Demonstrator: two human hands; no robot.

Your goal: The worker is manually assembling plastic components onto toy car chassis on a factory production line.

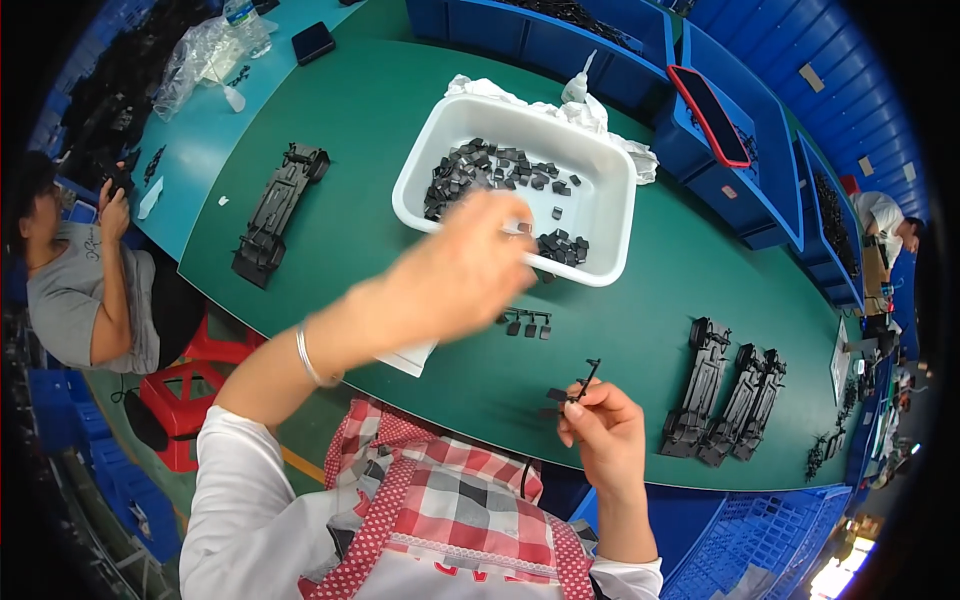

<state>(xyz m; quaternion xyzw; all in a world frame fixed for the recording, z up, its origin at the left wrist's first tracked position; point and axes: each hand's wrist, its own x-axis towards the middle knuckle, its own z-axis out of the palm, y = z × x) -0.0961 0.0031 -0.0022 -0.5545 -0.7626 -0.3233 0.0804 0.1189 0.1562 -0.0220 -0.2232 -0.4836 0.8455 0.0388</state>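
Note:
My left hand (455, 265) reaches over the near edge of a white plastic bin (600, 205); its fingers are curled but smeared by motion, so I cannot tell whether they hold anything. Inside the bin lie many small black plastic pieces (470, 175), heaped toward the left, with a smaller cluster at the near right. Lower right, at the table edge, my right hand (608, 425) pinches a black plastic sprue (588, 378) with a small flat flap on it. Another black sprue with several flaps (527, 325) lies on the green table, partly hidden by my left hand.
One black toy-car chassis (275, 215) lies at left, three more (730, 395) at right. Blue bins (745, 205) line the far side, a red-cased phone (712, 115) resting on one. A dropper bottle (579, 82) stands behind the white bin. Another person (95, 280) sits at left near red stools (175, 400).

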